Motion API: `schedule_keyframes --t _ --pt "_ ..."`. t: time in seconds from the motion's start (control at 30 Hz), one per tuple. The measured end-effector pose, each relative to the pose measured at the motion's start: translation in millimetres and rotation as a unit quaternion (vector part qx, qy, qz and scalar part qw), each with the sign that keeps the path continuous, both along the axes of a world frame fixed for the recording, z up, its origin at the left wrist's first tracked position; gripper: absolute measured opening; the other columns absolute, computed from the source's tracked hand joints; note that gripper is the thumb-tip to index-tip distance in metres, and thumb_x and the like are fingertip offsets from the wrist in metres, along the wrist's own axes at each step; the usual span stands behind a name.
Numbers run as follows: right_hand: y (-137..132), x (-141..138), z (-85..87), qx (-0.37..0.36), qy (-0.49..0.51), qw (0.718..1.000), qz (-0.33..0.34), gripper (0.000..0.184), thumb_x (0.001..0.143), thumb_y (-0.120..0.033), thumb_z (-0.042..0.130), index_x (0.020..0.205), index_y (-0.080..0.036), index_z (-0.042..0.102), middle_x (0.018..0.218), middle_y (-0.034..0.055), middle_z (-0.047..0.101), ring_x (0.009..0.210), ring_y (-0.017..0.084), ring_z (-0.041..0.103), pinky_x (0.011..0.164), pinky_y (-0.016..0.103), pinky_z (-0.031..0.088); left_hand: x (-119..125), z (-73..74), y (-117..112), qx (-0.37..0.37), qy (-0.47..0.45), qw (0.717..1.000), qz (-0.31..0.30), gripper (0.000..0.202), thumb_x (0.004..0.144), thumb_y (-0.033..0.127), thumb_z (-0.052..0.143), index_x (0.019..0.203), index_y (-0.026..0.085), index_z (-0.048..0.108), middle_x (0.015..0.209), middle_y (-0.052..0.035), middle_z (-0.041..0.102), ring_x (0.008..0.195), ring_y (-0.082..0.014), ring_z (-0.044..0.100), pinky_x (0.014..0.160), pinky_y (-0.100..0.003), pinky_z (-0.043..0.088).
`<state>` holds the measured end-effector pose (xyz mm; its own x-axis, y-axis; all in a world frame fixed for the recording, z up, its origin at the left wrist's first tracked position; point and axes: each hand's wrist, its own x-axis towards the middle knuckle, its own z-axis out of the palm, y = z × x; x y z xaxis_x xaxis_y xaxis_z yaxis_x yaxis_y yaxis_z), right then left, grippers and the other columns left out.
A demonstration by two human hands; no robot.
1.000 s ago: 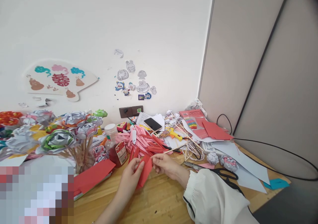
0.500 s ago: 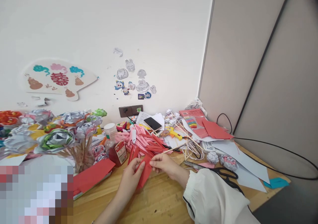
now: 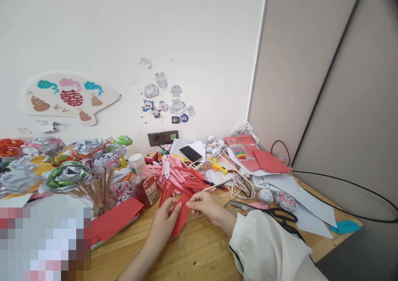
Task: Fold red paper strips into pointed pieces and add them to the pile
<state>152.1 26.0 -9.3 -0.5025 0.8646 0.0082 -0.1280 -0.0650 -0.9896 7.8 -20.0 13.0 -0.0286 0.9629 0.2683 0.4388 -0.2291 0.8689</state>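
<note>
Between my two hands is a piece of red paper (image 3: 180,219), held above the front of the wooden table. My left hand (image 3: 168,215) pinches its left side, thumb on top. The fingers of my right hand (image 3: 202,205) are closed at the paper's upper right edge. Just beyond my hands lies a heap of folded pink and red paper strips (image 3: 177,174). A jar with a white lid (image 3: 137,164) stands left of the heap. Black-handled scissors (image 3: 275,214) rest by my right sleeve, which partly covers them.
Paper flowers on sticks (image 3: 70,175) crowd the left side, with red sheets (image 3: 116,221) in front. Behind the heap lie a phone (image 3: 190,153) and a yellow glue gun (image 3: 219,166). White paper (image 3: 301,196) and a black cable (image 3: 348,186) occupy the right.
The view has shifted very slightly. Both hands stay on the red paper in almost the same pose, with the right fingers only a little moved along its edge.
</note>
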Motion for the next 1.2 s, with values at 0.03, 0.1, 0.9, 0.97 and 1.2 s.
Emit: schedule_keyframes --t 0.03,0.1,0.9,0.97,1.2 --pt "-0.4 0.0 0.6 0.001 0.0 1.0 -0.001 0.028 0.057 -0.038 0.064 0.062 -0.012 0.055 0.05 -0.0027 0.05 0.043 0.005 0.041 0.046 0.019 0.032 0.0 -0.3 0.2 -0.002 0.0 1.0 -0.001 0.021 0.07 0.037 0.047 0.069 0.017 0.054 0.066 -0.0007 0.061 0.065 -0.0159 0.056 0.063 -0.025 0.043" --pt "-1.3 -0.1 2.0 0.005 0.0 1.0 0.001 0.028 0.056 -0.038 0.064 0.061 -0.012 0.055 0.05 -0.0028 0.05 0.044 0.005 0.042 0.046 0.019 0.032 -0.2 -1.1 0.8 -0.009 -0.001 1.0 -0.013 0.022 0.07 0.037 0.046 0.072 0.017 0.054 0.069 -0.0012 0.061 0.066 -0.0161 0.056 0.064 -0.025 0.043" --pt "-2.9 0.4 6.8 0.112 -0.03 0.993 -0.037 0.024 0.063 -0.036 0.059 0.061 -0.013 0.055 0.053 -0.0023 0.05 0.049 0.007 0.043 0.05 0.021 0.032 2.1 -3.7 0.3 -0.038 0.091 0.995 -0.017 0.029 0.068 0.043 0.043 0.053 0.017 0.047 0.048 0.0063 0.037 0.048 -0.0107 0.036 0.046 -0.021 0.028" --pt "-3.2 -1.9 4.9 0.134 -0.042 0.988 -0.06 0.022 0.065 -0.035 0.057 0.061 -0.013 0.054 0.053 -0.0022 0.05 0.049 0.008 0.043 0.05 0.02 0.033 1.9 -4.3 0.7 -0.038 0.08 0.996 -0.02 0.03 0.068 0.043 0.044 0.054 0.017 0.048 0.048 0.0059 0.039 0.048 -0.0109 0.038 0.046 -0.021 0.029" --pt "-2.2 -6.9 -3.4 0.148 -0.078 0.985 -0.04 0.03 0.07 -0.042 0.05 0.061 -0.014 0.051 0.053 -0.002 0.048 0.049 0.008 0.043 0.048 0.02 0.033 1.0 0.5 -0.8 -0.034 0.003 0.999 -0.042 0.027 0.071 0.038 0.043 0.063 0.016 0.055 0.058 0.0004 0.056 0.058 -0.0152 0.05 0.056 -0.024 0.039"
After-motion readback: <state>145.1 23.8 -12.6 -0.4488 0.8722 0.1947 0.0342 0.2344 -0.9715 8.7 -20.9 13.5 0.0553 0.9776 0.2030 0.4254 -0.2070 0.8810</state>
